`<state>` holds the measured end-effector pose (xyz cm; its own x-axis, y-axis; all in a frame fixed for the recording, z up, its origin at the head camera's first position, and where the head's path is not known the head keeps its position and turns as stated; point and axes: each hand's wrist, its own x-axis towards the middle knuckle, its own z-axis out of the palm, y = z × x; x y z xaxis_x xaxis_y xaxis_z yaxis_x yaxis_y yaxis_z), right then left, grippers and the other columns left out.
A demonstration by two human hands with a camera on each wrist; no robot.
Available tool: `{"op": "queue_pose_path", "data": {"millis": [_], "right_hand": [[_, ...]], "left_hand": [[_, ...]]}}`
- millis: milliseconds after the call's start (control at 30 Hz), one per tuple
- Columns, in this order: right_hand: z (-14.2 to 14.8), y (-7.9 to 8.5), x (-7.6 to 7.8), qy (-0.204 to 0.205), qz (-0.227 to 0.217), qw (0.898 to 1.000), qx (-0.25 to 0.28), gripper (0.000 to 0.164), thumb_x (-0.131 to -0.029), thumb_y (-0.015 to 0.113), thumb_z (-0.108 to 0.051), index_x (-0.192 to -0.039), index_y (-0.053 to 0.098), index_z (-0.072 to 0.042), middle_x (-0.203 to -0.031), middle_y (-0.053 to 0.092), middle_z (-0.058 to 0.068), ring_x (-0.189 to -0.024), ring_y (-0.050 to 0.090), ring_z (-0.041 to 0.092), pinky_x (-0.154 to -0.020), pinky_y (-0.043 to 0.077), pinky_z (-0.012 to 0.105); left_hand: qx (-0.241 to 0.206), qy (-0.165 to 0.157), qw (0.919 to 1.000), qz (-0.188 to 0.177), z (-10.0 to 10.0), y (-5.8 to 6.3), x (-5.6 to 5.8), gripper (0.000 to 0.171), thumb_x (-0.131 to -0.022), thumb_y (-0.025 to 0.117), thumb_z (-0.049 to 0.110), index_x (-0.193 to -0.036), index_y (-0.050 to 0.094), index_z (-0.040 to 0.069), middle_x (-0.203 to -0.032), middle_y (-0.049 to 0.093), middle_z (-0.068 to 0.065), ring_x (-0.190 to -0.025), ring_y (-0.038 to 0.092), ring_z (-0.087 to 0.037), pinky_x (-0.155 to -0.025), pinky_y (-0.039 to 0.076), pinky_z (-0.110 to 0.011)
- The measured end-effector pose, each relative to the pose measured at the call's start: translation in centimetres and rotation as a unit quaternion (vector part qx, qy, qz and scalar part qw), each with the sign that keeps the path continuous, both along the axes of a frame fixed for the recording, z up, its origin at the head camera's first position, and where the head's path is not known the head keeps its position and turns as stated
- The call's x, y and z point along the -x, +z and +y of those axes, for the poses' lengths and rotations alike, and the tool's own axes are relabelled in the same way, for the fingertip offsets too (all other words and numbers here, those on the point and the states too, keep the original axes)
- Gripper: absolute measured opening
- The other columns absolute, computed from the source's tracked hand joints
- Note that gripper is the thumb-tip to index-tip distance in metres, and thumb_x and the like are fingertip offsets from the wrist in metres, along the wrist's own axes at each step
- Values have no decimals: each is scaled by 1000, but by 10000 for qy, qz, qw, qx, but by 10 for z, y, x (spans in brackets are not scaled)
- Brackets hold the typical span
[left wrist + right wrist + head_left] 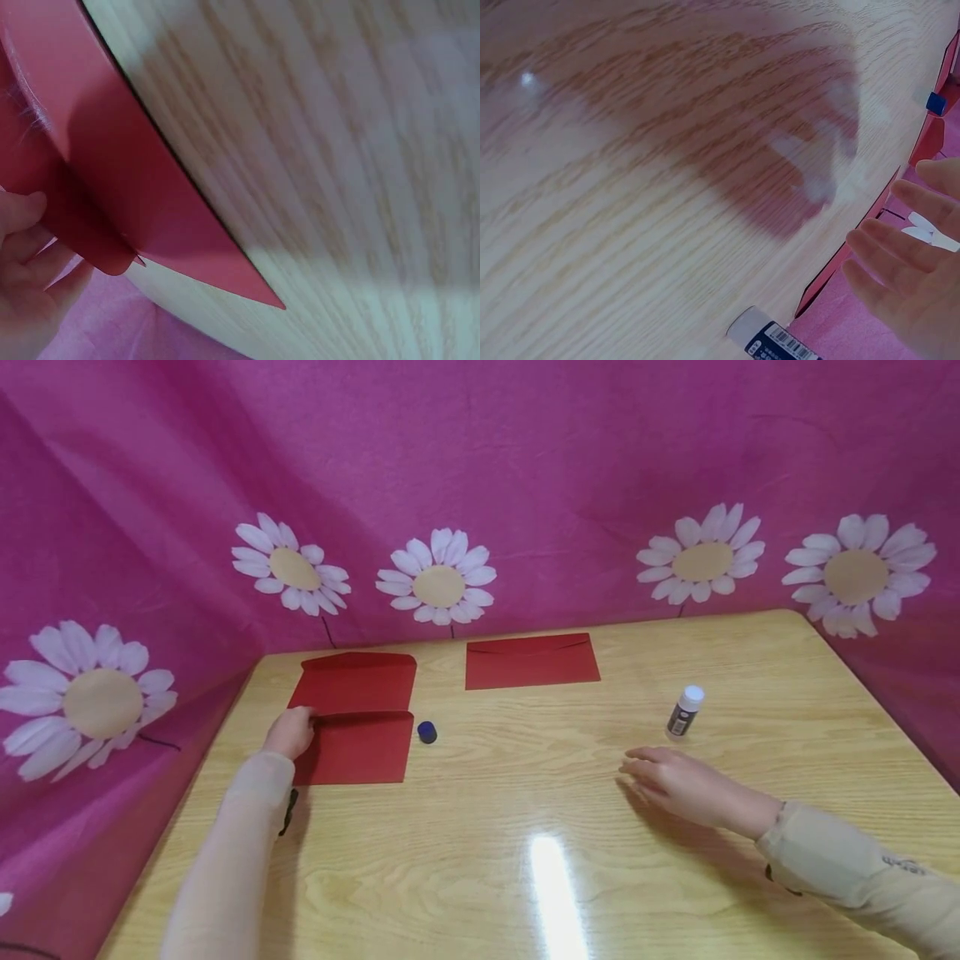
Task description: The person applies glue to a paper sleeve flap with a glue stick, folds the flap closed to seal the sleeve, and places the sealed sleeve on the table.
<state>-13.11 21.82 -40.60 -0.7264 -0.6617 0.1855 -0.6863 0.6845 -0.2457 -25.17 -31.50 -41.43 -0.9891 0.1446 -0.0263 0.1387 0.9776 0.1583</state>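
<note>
At the left of the table, my left hand [291,732] pinches the upper left corner of a red envelope [360,756]. In the left wrist view the thumb lies on top of the envelope's flap [90,232] and the fingers are beneath it. A second red envelope [360,683] lies just behind, its flap raised at the far side. My right hand [678,787] hovers over the table with fingers loosely extended, holding nothing. Close behind it a glue stick [683,714] stands with its white end up; its barcode label [791,343] shows in the right wrist view.
A small dark blue cap [427,732] sits right of the near envelope. Another red envelope [532,664], flap folded down, lies at the back middle of the wooden table [510,777]. Pink cloth [525,460] with white daisies hangs behind and to the left.
</note>
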Motion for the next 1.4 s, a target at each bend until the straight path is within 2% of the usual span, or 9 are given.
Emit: {"op": "queue_pose_path", "data": {"millis": [67,133,333,500,767,933,1100,1400], "right_hand": [[-1,0,0,35,35,10000,29,24,-79,61,-5,-102,62,2,-104,57,23,-93,57,35,-79,47,45],[-1,0,0,40,-2,10000,38,24,-80,61,-5,-102,62,3,-105,57,23,-94,56,36,-79,46,46],[-3,2,0,-10,-127,9999,17,24,-80,61,-6,-103,62,3,-106,57,24,-94,56,36,-79,46,46],[-2,1,1,1,-98,9999,44,24,-80,61,-6,-102,62,3,-106,57,24,-94,56,36,-79,46,46],[-2,1,1,16,-97,9999,48,23,-80,61,-6,-101,62,3,-105,57,24,-94,57,36,-79,46,45],[-3,0,1,16,-80,10000,41,22,-80,61,-6,-100,63,3,-105,57,24,-94,57,35,-80,46,45],[-2,-2,1,14,-43,10000,50,22,-80,61,-6,-100,63,3,-105,57,24,-94,57,35,-79,46,45],[-1,-2,1,-9,-168,9998,77,21,-81,60,-5,-100,63,2,-105,57,24,-95,56,36,-80,46,46]], "left_hand": [[53,9,10000,-43,5,8,-7,21,-82,49,-6,-100,56,-14,-95,59,-29,-90,56,-41,-79,45,-47],[75,23,10000,-14,6,10,-12,21,-81,48,-7,-100,55,-14,-95,58,-30,-90,55,-42,-79,45,-47],[-6,-16,9998,184,1,11,-19,21,-78,49,-9,-98,57,-12,-92,60,-28,-87,56,-43,-74,45,-48],[182,-19,9996,230,4,17,-25,23,-79,50,-7,-100,57,-11,-95,60,-28,-88,56,-42,-74,45,-49],[233,-323,9971,649,11,27,-35,21,-79,52,-7,-99,60,-8,-93,61,-25,-83,57,-41,-70,45,-49],[282,-456,9960,710,18,32,-41,22,-77,54,-8,-99,60,-9,-94,62,-24,-83,58,-39,-72,46,-47],[292,-696,9937,830,27,36,-43,24,-76,55,-8,-99,59,-9,-94,62,-24,-85,58,-38,-74,45,-47],[361,-1006,9905,866,53,42,-41,22,-79,54,-7,-100,61,-6,-95,63,-21,-84,60,-34,-74,46,-45]]}}
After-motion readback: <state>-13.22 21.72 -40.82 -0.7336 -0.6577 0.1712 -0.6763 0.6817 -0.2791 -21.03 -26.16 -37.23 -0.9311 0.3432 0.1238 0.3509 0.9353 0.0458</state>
